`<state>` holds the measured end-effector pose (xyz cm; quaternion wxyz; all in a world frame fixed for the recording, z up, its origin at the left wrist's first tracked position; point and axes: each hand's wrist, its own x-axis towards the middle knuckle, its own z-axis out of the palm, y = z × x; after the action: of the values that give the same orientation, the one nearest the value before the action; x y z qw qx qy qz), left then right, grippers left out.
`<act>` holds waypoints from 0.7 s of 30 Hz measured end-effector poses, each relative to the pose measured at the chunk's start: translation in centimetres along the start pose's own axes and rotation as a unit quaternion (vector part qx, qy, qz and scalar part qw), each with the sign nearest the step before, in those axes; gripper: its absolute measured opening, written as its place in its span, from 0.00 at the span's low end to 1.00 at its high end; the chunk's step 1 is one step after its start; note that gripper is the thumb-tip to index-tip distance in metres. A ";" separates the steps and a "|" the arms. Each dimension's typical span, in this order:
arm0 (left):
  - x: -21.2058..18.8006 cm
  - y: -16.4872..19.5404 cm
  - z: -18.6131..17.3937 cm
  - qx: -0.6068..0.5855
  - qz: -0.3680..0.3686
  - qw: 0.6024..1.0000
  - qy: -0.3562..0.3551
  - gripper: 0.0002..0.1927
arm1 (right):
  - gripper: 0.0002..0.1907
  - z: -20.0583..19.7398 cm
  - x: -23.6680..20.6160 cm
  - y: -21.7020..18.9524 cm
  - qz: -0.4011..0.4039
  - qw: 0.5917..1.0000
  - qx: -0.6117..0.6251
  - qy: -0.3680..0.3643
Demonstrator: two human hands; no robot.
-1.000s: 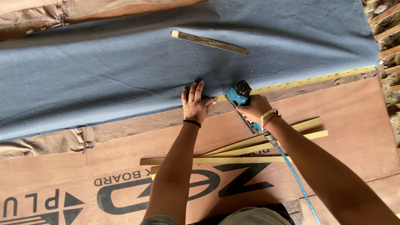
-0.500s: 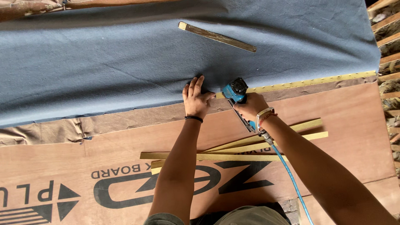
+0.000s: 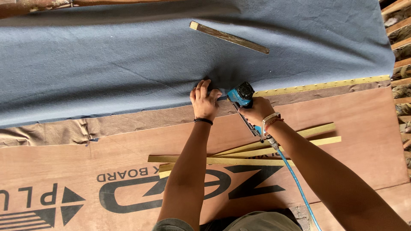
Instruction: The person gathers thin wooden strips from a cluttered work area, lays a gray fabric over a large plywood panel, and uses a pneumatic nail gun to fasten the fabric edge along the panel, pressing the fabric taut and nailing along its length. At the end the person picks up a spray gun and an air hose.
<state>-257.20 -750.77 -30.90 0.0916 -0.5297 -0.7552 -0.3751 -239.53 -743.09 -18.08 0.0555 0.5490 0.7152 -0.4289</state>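
Grey-blue felt fabric (image 3: 128, 55) fills the upper frame; a bright blue stapler (image 3: 240, 95) sits at centre; pale yellow strips (image 3: 239, 156) cross reddish-brown plywood (image 3: 364, 141) printed in black, lower frame.

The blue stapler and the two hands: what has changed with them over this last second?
The left hand went from flat with fingers spread to curled, pinching the grey fabric. The right hand keeps gripping the blue stapler at the fabric's edge. The wooden stick and yellow strips lie as before.
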 end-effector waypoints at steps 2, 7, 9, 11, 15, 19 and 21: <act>0.0 0.2 -0.1 0.002 -0.002 1.000 0.001 0.06 | 0.15 0.3 0.0 0.1 -0.008 1.000 -0.018 0.003; 0.0 1.1 -0.7 -0.019 -0.007 1.000 0.003 0.04 | 0.15 0.1 -0.7 1.9 -0.015 1.000 0.021 0.014; 0.0 1.5 -0.9 -0.029 -0.009 1.000 -0.008 0.03 | 0.14 -0.5 -2.0 3.5 -0.039 0.996 0.069 0.033; 0.0 1.9 -1.2 -0.025 -0.011 1.000 -0.014 0.03 | 0.16 -2.0 -3.6 5.5 -0.170 0.979 -0.024 0.109; -0.5 2.0 -2.2 -0.019 -0.005 1.000 -0.021 0.05 | 0.29 -5.8 -8.2 11.2 0.009 0.997 -0.049 0.064; -1.8 2.6 -2.8 -0.007 0.018 0.999 0.035 0.03 | 0.38 -7.8 -12.7 17.3 -0.042 0.980 -0.161 0.105; -2.8 3.6 -2.5 0.032 -0.026 0.998 0.040 0.04 | 0.41 -7.2 -14.3 20.0 -0.023 0.969 -0.220 0.112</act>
<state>-253.55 -753.97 -28.97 0.1285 -0.4914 -0.7761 -0.3737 -214.43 -748.21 -16.72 0.0842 0.5510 0.8062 -0.1985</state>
